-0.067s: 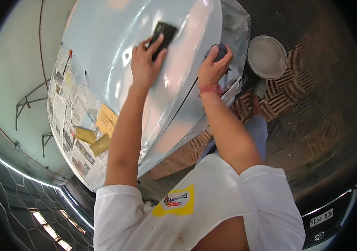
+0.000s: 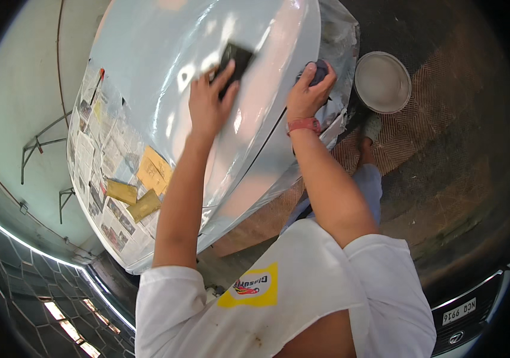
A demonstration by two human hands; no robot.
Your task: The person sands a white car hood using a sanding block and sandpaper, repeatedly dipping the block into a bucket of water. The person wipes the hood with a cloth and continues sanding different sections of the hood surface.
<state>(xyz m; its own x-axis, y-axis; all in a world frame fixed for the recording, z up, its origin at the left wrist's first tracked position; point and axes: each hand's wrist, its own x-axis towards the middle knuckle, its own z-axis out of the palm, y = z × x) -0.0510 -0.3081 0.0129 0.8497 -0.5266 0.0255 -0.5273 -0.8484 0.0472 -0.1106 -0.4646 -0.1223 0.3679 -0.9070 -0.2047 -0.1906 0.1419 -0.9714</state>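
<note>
My left hand presses a dark rectangular sanding pad flat on the wet car hood, fingers spread over its near edge. The pad is slightly blurred, and I cannot tell whether it is a block or folded sandpaper. The hood is pale grey-blue with pinkish patches and glossy streaks. At its right edge, my right hand is closed around a bunched dark cloth, thumb on top. A red band circles my right wrist.
Newspaper masks the windshield side, with yellow-brown sanding sheets lying on it. Plastic sheeting drapes the hood's right side. A round bucket of cloudy liquid stands on the patterned floor. Another car's dark front is behind, lower right.
My left hand has slid the sanding pad a short way toward me over the hood. The right hand keeps its grip on the cloth at the edge, almost unmoved.
</note>
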